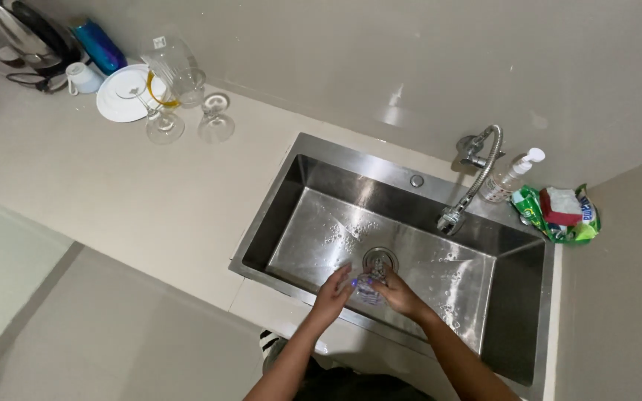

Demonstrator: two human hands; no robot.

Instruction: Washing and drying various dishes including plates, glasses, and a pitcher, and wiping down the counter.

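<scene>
Both my hands are low inside the steel sink [313, 223], close to its front wall. My left hand [334, 291] and my right hand [399, 292] are wrapped around a small clear glass [366, 289] held between them. The glass sits just in front of the round drain [380, 259]. Soap foam and water drops spot the sink floor. The flexible steel tap [469, 186] hangs over the back of the basin; no water stream is visible from it.
Upturned wine glasses [165, 122] stand on the pale counter beside a white plate [117, 100], a white cup [81, 77], a clear jug [166, 59], a blue bottle [99, 44] and a kettle [20, 30]. A pump soap bottle [510, 177] and a green pouch with sponge [559, 212] sit by the tap.
</scene>
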